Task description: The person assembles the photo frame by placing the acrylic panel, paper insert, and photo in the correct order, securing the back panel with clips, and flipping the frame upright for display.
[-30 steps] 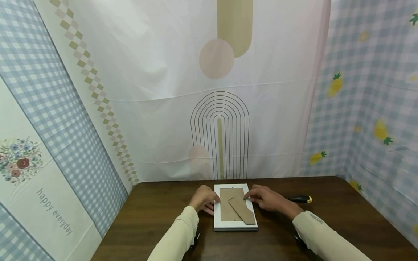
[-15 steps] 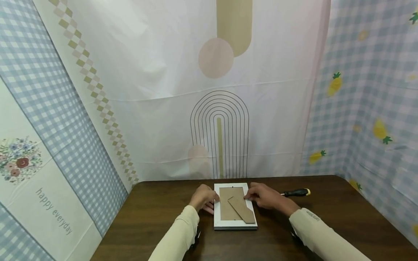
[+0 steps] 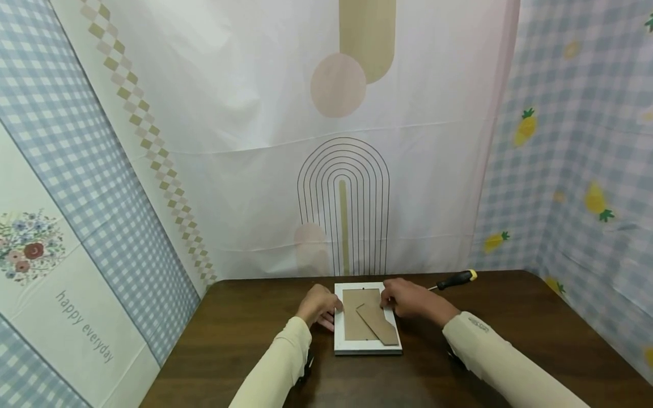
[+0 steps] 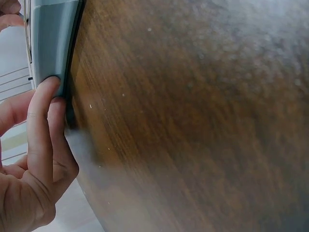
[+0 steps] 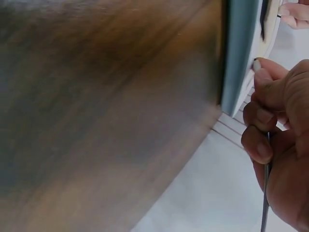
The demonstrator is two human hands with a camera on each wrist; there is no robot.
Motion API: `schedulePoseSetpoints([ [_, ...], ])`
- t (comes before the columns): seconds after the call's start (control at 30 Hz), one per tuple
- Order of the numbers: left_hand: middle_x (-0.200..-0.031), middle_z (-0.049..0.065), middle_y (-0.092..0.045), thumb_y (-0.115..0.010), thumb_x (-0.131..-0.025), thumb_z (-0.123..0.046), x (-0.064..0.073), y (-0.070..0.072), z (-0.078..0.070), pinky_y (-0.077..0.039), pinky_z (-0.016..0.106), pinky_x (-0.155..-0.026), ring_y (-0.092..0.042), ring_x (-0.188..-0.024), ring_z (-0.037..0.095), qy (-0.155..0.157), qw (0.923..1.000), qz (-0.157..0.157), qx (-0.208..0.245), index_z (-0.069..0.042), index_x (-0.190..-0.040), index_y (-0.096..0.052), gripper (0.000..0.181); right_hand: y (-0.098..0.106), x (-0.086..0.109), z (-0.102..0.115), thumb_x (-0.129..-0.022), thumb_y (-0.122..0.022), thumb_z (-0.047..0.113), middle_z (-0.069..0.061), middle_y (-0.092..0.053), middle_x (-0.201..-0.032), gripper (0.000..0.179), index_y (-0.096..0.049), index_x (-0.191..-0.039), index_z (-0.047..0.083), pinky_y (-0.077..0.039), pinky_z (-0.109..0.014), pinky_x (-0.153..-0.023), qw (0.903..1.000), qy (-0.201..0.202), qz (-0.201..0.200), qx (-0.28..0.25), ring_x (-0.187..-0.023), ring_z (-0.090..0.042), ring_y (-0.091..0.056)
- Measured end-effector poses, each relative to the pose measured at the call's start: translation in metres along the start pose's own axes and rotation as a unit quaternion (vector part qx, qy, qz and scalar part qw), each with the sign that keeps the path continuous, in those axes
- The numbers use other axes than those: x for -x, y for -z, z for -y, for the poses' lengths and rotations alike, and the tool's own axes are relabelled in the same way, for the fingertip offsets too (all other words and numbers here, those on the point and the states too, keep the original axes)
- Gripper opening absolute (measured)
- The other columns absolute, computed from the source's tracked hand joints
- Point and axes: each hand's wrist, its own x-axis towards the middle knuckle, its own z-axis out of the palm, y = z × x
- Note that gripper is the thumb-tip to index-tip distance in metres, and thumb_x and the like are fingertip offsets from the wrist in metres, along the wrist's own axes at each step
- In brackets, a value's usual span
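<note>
A white picture frame [image 3: 339,337] lies face down on the table, its brown backing board [image 3: 354,326] and slanted stand leg [image 3: 380,327] uppermost. My left hand [image 3: 317,306] grips the frame's left edge, thumb over the back; in the left wrist view its fingertips press the side of the frame [image 4: 50,43]. At the opposite edge, my right hand [image 3: 408,297] has thumb and index fingertips at the border of the backing board. Its other fingers curl round the metal shaft of a screwdriver [image 5: 265,193], whose black and yellow handle sticks up behind the hand.
The dark wooden table [image 3: 245,340] runs back to a white patterned curtain [image 3: 255,198]. Checked cloth [image 3: 576,141] with pineapples hangs on the right, and another checked cloth [image 3: 102,158] stands along the left side.
My right hand has rolled over at the frame's right edge, and the screwdriver handle has swung upward with it. My left hand keeps its grip on the frame, which stays in place.
</note>
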Motion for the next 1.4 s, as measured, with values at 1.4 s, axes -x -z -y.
schedulePoseSetpoints([
  [1.4,-0.102,0.024,-0.07,-0.081,-0.092,0.0,0.001,0.001,0.001,-0.074,0.042,-0.065,-0.077,-0.077,0.036,0.014,0.9998,0.002,0.01,0.009,-0.112,-0.07,0.024,0.019,-0.021,0.008,-0.092,-0.068,-0.018,-0.001,-0.082,-0.101,0.036,-0.088,-0.093,0.012,-0.057,-0.022,-0.069,0.9896,-0.079,0.118,-0.024,-0.086,-0.011,-0.073],
])
